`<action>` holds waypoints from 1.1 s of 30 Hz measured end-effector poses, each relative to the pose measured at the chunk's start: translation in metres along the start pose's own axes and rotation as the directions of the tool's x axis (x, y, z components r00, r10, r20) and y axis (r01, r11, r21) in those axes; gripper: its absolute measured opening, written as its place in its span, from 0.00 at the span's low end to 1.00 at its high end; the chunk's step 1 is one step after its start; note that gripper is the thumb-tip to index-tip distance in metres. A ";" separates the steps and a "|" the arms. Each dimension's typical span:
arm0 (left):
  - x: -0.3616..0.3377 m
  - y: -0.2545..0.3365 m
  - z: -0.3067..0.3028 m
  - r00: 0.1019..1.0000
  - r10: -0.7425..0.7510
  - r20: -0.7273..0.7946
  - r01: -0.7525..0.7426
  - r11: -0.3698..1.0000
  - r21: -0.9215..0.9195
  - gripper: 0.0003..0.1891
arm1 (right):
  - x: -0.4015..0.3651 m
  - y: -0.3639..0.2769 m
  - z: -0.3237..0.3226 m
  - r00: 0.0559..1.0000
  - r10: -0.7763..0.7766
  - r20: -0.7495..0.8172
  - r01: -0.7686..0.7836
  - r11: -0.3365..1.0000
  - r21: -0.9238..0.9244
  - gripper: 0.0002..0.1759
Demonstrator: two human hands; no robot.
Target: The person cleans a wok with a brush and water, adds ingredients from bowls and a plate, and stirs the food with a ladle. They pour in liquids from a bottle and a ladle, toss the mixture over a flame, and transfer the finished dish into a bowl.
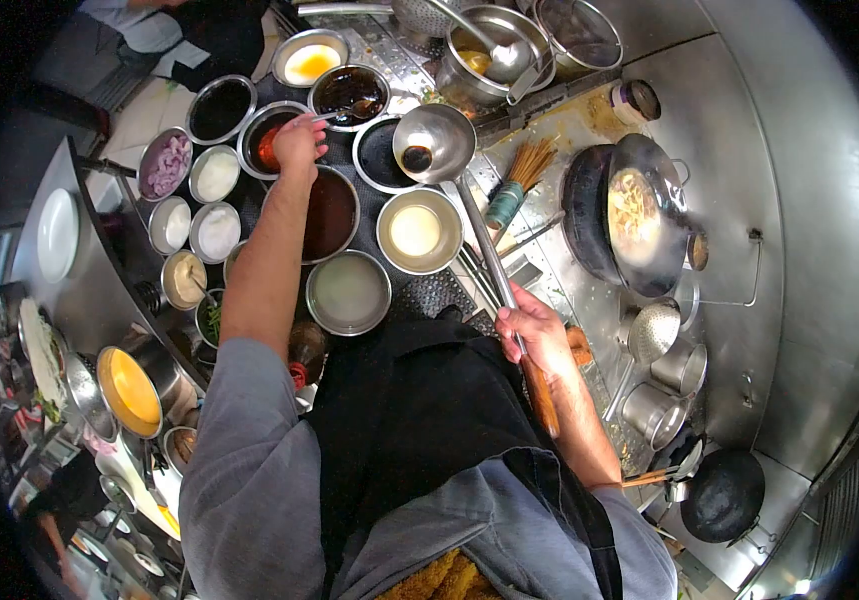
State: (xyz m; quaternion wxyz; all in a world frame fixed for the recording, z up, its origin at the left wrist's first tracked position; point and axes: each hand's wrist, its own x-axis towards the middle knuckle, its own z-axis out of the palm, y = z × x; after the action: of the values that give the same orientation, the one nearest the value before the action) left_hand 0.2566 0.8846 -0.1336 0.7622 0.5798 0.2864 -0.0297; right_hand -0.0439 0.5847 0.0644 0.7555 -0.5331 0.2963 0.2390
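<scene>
My right hand [537,335] is wrapped around the wooden-ended handle of a large metal ladle [454,150]. A little dark liquid lies in the ladle's bowl, which hangs over the edge of a bowl of dark sauce [379,155]. My left hand [299,143] reaches out over a bowl of red chili oil [262,140]. Its fingers are closed at the handle of a small spoon [357,109], whose head is at a bowl of dark, glossy sauce [334,85]. Part of the spoon's handle is hidden by the fingers.
A steaming wok [639,205] with food stands right, near a bamboo brush [519,185]. Bowls surround my left arm, including chopped onion [165,165] and cloudy liquid [349,292]. Pots [499,60] stand at the back. A person [199,35] is at upper left.
</scene>
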 end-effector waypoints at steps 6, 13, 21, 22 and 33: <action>0.006 0.001 -0.010 0.995 -0.088 0.054 0.095 0.985 -0.144 0.12 | 0.001 0.001 -0.001 1.000 0.008 0.014 -0.008 1.000 0.014 0.30; 0.002 0.015 -0.013 0.999 -0.050 0.005 0.050 0.983 -0.176 0.09 | 0.001 0.002 -0.002 0.999 0.002 0.034 -0.003 1.000 0.025 0.29; -0.021 0.040 0.020 0.985 0.145 0.094 -0.138 0.988 -0.074 0.11 | -0.001 0.007 -0.009 0.999 -0.002 0.048 0.001 1.000 0.022 0.33; -0.024 0.044 0.026 0.980 0.175 0.095 -0.168 0.983 -0.076 0.11 | -0.001 0.008 -0.011 0.998 -0.005 0.061 0.004 1.000 0.016 0.33; 0.003 0.019 -0.001 0.869 0.491 0.067 -0.480 0.799 0.363 0.11 | -0.001 0.007 -0.013 0.994 0.000 0.111 -0.009 0.997 0.079 0.34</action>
State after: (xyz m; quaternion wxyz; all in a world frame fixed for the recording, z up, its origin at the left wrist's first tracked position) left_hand 0.2654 0.8922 -0.1188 0.6173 0.7664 0.1290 0.1220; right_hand -0.0520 0.5744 0.0568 0.7909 -0.4880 0.2641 0.2581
